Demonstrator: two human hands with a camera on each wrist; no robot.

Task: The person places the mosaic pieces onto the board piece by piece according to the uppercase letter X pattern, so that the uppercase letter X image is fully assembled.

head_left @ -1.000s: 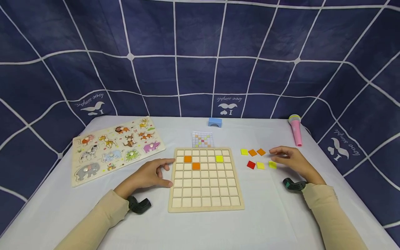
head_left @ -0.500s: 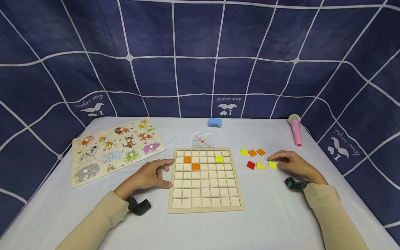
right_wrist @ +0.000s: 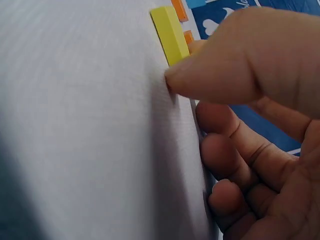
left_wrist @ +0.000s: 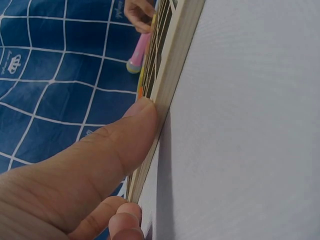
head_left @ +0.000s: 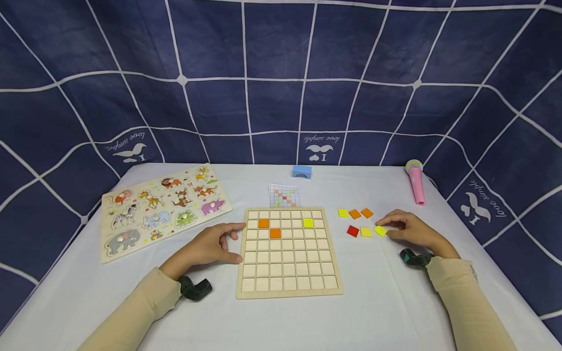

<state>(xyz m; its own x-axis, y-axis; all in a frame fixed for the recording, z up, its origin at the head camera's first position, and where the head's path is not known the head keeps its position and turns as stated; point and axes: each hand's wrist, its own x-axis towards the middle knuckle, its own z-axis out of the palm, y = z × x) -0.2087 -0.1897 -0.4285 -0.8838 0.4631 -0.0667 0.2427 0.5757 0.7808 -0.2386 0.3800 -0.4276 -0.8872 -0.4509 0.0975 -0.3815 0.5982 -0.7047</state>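
Right hand (head_left: 410,230) pinches a yellow tile (head_left: 380,231) right of the grid board (head_left: 289,287); left hand (head_left: 210,245), fingers relaxed, steadies the board's edge. Lifting seems next.

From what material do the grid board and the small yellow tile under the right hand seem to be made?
The grid board looks like pale unfinished wood: matt, light tan, with a thick plain edge that shows in the left wrist view. The yellow tile is a flat square with an even, opaque, matt colour and crisp edges; it may be painted wood or plastic, the pictures leave that open. The right hand touches it.
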